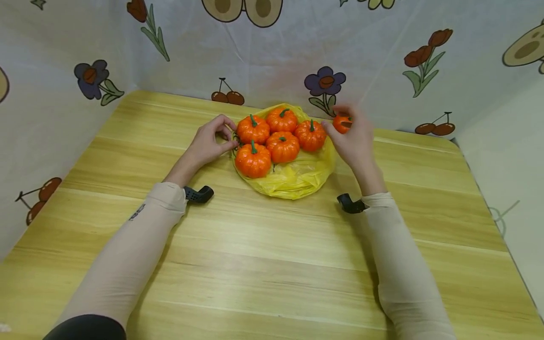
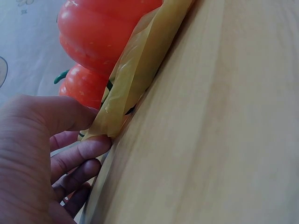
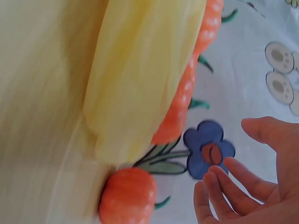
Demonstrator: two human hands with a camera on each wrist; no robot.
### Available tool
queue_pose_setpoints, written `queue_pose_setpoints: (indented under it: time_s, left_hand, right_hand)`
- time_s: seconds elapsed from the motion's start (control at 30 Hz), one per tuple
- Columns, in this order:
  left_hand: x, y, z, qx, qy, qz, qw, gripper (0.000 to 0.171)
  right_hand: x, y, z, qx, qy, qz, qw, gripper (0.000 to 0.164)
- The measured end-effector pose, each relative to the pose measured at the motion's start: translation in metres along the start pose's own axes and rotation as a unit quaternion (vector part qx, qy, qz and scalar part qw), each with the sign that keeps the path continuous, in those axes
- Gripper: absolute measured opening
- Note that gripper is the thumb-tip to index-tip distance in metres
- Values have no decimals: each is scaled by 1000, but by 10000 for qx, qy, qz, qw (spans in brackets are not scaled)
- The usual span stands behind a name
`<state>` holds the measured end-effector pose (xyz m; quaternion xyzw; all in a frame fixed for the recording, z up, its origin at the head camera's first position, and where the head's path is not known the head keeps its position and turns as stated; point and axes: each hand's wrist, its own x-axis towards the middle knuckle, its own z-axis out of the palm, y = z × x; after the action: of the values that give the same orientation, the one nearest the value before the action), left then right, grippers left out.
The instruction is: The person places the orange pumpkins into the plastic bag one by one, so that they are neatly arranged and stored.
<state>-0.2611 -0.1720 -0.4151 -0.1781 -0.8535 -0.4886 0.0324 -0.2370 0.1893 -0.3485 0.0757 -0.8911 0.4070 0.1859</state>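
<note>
Several small orange pumpkins with green stems, one of them a front-left pumpkin [image 1: 253, 161], sit inside an opened yellow plastic bag [image 1: 293, 178]. At the bag's left rim, my left hand [image 1: 211, 137] pinches the thin plastic [image 2: 135, 70] between thumb and fingers. My right hand [image 1: 356, 141] is raised over the bag's right side, fingers spread and holding nothing in the right wrist view. One loose pumpkin [image 3: 128, 196] lies outside the bag, at its right; in the head view the right hand partly covers it.
A wooden table [image 1: 255, 264] carries everything. Behind it hangs a pale cloth [image 1: 272, 56] printed with flowers and cherries, close to the bag's far side. Each wrist wears a black mount, such as the left mount [image 1: 199, 194].
</note>
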Motion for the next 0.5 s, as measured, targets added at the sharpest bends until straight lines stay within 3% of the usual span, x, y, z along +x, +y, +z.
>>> queue_pose_setpoints:
  time_s: [0.5]
  left_hand:
    - [0, -2, -1, -1, -19, -23, 10000, 34]
  right_hand:
    - [11, 39, -37, -121, 484, 876, 9949, 47]
